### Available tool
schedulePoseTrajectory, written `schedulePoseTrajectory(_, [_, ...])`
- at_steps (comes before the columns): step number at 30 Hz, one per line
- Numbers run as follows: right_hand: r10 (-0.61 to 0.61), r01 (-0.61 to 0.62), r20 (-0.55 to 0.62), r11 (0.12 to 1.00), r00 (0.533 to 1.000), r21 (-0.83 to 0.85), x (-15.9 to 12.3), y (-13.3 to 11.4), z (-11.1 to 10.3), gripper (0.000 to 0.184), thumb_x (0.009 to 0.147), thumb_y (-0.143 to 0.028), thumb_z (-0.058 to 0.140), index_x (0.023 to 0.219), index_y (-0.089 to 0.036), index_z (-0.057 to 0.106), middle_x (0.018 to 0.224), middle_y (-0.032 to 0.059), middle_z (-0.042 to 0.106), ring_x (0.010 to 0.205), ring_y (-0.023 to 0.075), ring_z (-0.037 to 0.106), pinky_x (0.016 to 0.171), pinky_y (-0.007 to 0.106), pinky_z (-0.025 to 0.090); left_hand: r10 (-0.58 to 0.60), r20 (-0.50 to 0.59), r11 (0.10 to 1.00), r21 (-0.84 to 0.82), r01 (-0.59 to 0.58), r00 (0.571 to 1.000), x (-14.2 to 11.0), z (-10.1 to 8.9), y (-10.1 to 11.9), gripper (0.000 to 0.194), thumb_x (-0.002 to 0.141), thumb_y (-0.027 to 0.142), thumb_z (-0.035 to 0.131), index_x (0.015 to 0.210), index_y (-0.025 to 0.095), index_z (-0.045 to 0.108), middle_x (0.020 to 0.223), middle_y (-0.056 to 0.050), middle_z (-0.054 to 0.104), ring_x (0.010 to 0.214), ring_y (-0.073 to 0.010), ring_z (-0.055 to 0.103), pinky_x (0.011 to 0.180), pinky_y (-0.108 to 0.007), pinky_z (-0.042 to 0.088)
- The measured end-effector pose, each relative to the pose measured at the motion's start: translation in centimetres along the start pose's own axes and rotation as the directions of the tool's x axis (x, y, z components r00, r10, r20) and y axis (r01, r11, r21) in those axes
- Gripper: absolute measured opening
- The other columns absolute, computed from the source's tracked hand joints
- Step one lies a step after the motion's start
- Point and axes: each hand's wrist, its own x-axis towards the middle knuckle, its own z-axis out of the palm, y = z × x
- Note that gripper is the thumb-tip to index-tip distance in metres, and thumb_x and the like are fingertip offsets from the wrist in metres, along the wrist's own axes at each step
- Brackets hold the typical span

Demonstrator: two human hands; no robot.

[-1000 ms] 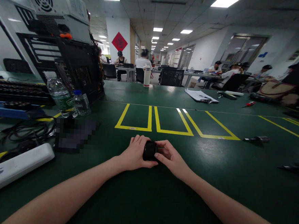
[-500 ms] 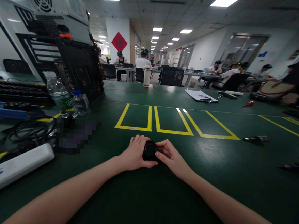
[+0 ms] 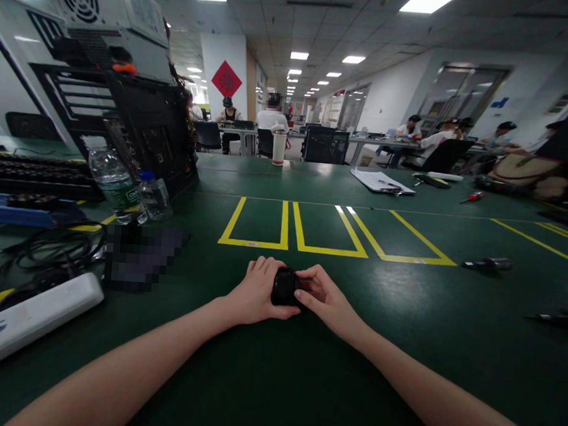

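Note:
Between my two hands is a small black block-shaped part (image 3: pixel 284 287), close above or on the green table; its exact kind does not show. My left hand (image 3: pixel 258 291) is closed around its left side, with the thumb along the near edge. From the right, my right hand (image 3: pixel 324 299) pinches the part's right side between thumb and fingers. The fingertips behind the part are partly hidden. Just beyond the hands, yellow tape outlines (image 3: pixel 332 251) mark the table.
On the left stand plastic bottles (image 3: pixel 115 185), a computer case (image 3: pixel 144 125), black cables (image 3: pixel 50 255) and a white power strip (image 3: pixel 38 322). To the right lie a metal-shafted tool (image 3: pixel 488 264) and a red screwdriver (image 3: pixel 473 198). A clipboard (image 3: pixel 382 182) and a cup (image 3: pixel 279 146) are farther back.
My right thumb has shifted very slightly on the black part. Otherwise both hands keep the same hold and place.

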Motion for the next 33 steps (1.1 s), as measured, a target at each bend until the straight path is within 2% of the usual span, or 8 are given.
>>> schedulePoseTrajectory(7, [0.042, -0.043, -0.012, 0.997, 0.999, -0.067, 0.13, -0.19, -0.23, 0.03, 0.078, -0.023, 0.054, 0.106, -0.022, 0.044, 0.109, 0.0043, 0.051, 0.103, 0.0183, 0.051, 0.09, 0.04, 0.043, -0.026, 0.034, 1.0, -0.016, 0.027, 0.999, -0.03, -0.33, 0.27, 0.061, 0.063, 0.056, 0.059, 0.109, 0.022, 0.039, 0.103, -0.005, 0.045, 0.09, -0.0231, 0.042, 0.079, -0.039, 0.036])
schedulePoseTrajectory(12, [-0.011, 0.011, 0.001, 0.998, 1.0, -0.054, 0.09, 0.16, -0.12, 0.031, 0.075, -0.019, 0.058, 0.102, -0.022, 0.044, 0.108, 0.0028, 0.051, 0.104, 0.0183, 0.051, 0.088, 0.038, 0.044, -0.005, 0.01, 1.0, 0.0, 0.005, 1.0, -0.02, -0.12, 0.11, 0.061, 0.062, 0.055, 0.06, 0.108, 0.021, 0.039, 0.101, -0.005, 0.046, 0.089, -0.0227, 0.042, 0.077, -0.037, 0.036])
schedulePoseTrajectory(18, [0.003, -0.003, 0.003, 1.0, 1.0, -0.025, 0.0, -0.13, 0.03, 0.022, 0.08, -0.024, 0.051, 0.101, -0.022, 0.043, 0.104, 0.003, 0.053, 0.098, 0.0173, 0.054, 0.084, 0.037, 0.046, 0.007, 0.005, 1.0, 0.014, -0.007, 1.0, -0.01, -0.07, 0.04, 0.061, 0.062, 0.057, 0.059, 0.108, 0.02, 0.04, 0.1, -0.006, 0.046, 0.087, -0.0228, 0.042, 0.076, -0.038, 0.036])
schedulePoseTrajectory(24, [0.046, -0.048, -0.017, 0.994, 0.999, -0.097, 0.06, -0.36, -0.18, 0.032, 0.079, -0.021, 0.052, 0.11, -0.022, 0.042, 0.111, 0.0048, 0.05, 0.103, 0.0186, 0.051, 0.088, 0.04, 0.044, -0.02, 0.013, 1.0, -0.004, 0.02, 1.0, 0.03, -0.03, 0.09, 0.061, 0.062, 0.056, 0.06, 0.109, 0.021, 0.039, 0.101, -0.005, 0.045, 0.089, -0.0231, 0.042, 0.078, -0.038, 0.036])
schedulePoseTrajectory(30, [-0.034, 0.034, 0.008, 0.997, 0.999, -0.065, -0.02, 0.11, -0.13, 0.032, 0.075, -0.02, 0.057, 0.104, -0.023, 0.044, 0.108, 0.0029, 0.051, 0.102, 0.0186, 0.051, 0.088, 0.038, 0.044, -0.002, 0.007, 1.0, 0.004, 0.002, 1.0, 0.0, -0.14, 0.1, 0.06, 0.062, 0.054, 0.06, 0.108, 0.02, 0.04, 0.1, -0.005, 0.046, 0.088, -0.0229, 0.042, 0.077, -0.038, 0.036])
schedulePoseTrajectory(33, [-0.018, 0.018, 0.012, 1.0, 1.0, -0.021, -0.02, 0.04, -0.12, 0.024, 0.079, -0.024, 0.052, 0.102, -0.023, 0.045, 0.107, 0.003, 0.052, 0.101, 0.0181, 0.053, 0.087, 0.038, 0.043, 0.003, 0.027, 1.0, -0.01, -0.003, 1.0, -0.07, -0.51, 0.3, 0.06, 0.063, 0.055, 0.059, 0.109, 0.02, 0.04, 0.101, -0.006, 0.045, 0.088, -0.0228, 0.042, 0.077, -0.038, 0.037])
